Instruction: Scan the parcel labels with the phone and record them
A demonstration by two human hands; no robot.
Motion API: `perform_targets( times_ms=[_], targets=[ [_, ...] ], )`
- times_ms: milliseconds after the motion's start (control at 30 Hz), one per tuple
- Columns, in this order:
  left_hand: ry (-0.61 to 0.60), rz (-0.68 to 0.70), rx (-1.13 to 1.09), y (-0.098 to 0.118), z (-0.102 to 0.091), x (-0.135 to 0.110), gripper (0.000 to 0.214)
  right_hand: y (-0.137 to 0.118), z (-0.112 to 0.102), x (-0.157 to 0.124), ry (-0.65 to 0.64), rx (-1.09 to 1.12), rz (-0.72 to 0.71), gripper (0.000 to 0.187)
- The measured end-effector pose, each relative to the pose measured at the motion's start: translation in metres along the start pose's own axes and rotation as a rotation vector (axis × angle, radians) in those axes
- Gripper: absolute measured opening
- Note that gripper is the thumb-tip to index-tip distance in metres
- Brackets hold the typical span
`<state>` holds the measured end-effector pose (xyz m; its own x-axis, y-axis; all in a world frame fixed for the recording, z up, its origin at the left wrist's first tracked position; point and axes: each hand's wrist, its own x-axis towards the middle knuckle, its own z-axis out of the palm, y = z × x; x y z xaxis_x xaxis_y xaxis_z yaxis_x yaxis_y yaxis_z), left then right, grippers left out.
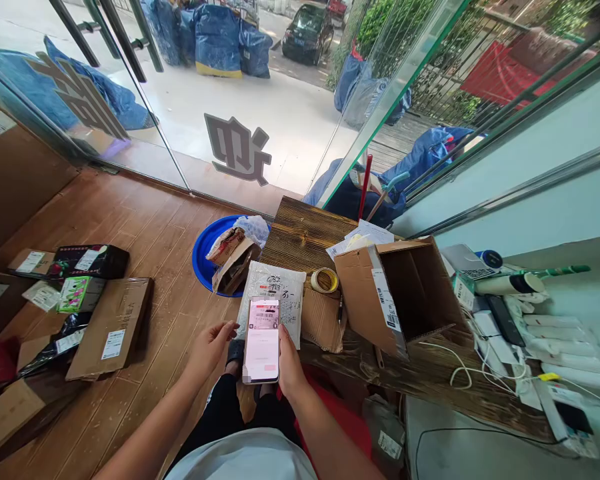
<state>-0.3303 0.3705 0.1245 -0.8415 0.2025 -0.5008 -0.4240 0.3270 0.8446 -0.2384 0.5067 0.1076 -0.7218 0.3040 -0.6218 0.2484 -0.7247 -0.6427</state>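
Observation:
My right hand (291,365) holds a smartphone (261,343) upright, its thumb along the right edge. The lit screen shows a camera picture of a label at the top and a pale page below. Behind the phone, a white padded mailer (270,277) with black handwriting lies at the table's left end, partly hidden by the phone. Just left of the mailer, my left hand (213,347) is loosely closed, fingers curled and thumb against them. Nothing shows in it.
On the wooden table (300,230) are a tape roll (325,280), a pen (340,310), a cardboard piece (323,320) and an open carton (365,293). Cables (460,373) clutter its right end. A blue tub (203,247) holds scraps. Parcels (113,327) lie on the floor left.

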Motion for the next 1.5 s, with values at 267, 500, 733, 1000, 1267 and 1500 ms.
perform_targets(
  times_ms=[267,500,733,1000,1267,1500],
  targets=[
    [-0.042,0.037,-0.047,0.01,0.008,0.005,0.053,0.0,0.002,-0.001,0.039,-0.01,-0.028,0.059],
    [-0.096,0.07,-0.089,0.019,0.016,0.012,0.051,0.0,0.004,-0.005,0.045,-0.011,-0.031,0.062],
    [-0.15,0.097,-0.133,0.023,0.021,0.017,0.05,0.001,0.003,-0.004,0.048,0.004,-0.018,0.065],
    [-0.158,0.113,-0.135,0.013,0.024,0.025,0.049,0.0,0.004,-0.005,0.08,0.009,-0.028,0.064],
    [-0.134,0.11,-0.129,0.013,0.026,0.027,0.046,0.001,0.007,0.001,0.084,0.0,-0.063,0.063],
    [-0.109,0.096,-0.124,0.009,0.025,0.033,0.047,0.0,0.014,0.004,0.129,0.0,-0.033,0.064]
  ],
)
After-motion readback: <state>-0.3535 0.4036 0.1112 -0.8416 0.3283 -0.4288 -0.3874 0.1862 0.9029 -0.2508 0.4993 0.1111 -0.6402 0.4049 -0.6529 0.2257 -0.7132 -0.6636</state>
